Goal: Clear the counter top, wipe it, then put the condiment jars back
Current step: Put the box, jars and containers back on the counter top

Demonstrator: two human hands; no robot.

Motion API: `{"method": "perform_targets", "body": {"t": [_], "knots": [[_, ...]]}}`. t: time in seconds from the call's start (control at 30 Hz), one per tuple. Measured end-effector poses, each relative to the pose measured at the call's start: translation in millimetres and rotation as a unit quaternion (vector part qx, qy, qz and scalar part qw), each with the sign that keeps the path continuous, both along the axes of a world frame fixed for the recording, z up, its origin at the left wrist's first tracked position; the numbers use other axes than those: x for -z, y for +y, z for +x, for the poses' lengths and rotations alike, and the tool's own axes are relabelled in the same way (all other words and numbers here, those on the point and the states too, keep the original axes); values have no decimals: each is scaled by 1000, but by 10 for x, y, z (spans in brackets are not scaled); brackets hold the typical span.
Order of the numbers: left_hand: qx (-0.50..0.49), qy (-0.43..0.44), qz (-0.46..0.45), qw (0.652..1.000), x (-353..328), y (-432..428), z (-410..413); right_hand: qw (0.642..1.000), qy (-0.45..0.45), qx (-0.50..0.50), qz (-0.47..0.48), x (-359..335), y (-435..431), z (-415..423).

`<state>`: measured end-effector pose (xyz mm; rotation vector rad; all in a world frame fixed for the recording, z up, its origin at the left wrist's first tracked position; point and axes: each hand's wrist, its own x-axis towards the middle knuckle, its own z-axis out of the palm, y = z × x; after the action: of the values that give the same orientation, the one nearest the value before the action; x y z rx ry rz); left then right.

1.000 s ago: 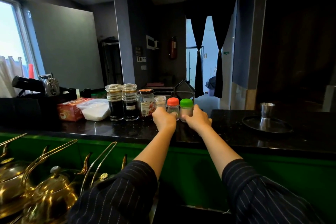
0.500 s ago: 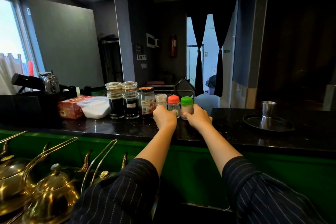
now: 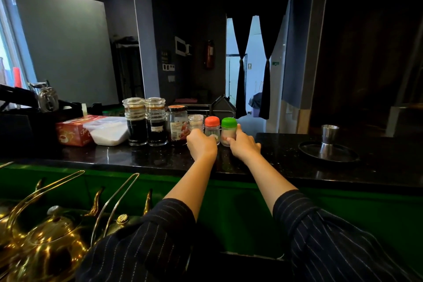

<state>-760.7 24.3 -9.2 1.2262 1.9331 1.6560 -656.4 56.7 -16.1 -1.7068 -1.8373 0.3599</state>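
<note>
A row of condiment jars stands at the back of the black counter top [image 3: 274, 162]: two tall glass jars [image 3: 146, 121] with dark contents, a labelled jar [image 3: 177, 125], a small clear jar [image 3: 195, 121], an orange-lidded jar [image 3: 212, 126] and a green-lidded jar [image 3: 229, 128]. My left hand [image 3: 201, 147] is curled against the lower left of the orange-lidded jar and hides the base of the small clear jar. My right hand [image 3: 243, 147] grips the green-lidded jar from the right, one finger up its side.
A red tea box [image 3: 73, 133] and a white plastic tub [image 3: 107, 131] sit left of the jars. A dark round tray [image 3: 306, 151] with a steel cup [image 3: 328, 139] lies at right. Brass teapots [image 3: 45, 242] crowd the lower left, below the green counter front.
Both hands stay on the two small lidded jars. The jars and hands have barely shifted.
</note>
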Motion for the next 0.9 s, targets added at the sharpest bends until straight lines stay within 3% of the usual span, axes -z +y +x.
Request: {"method": "perform_targets", "body": {"t": [0.3,0.43,0.57,0.7,0.8,0.9], "knots": [[-12,20,1,1000,15,25,-8,999,44,-1,18,12,24,-4],[-39,47,31,998,-49,-139,48,988,154,-23,-21,-27,-82,52],[-24,130,104,986,-52,-385,208,978,169,-121,-27,-89,-458,229],[63,183,132,972,-4,-582,732,970,148,-143,128,-150,-865,756],[123,213,121,962,-53,-498,1355,939,190,-77,277,-211,-1069,1389],[172,216,82,958,-92,-393,1970,914,208,-4,349,-205,-1099,2130]]}}
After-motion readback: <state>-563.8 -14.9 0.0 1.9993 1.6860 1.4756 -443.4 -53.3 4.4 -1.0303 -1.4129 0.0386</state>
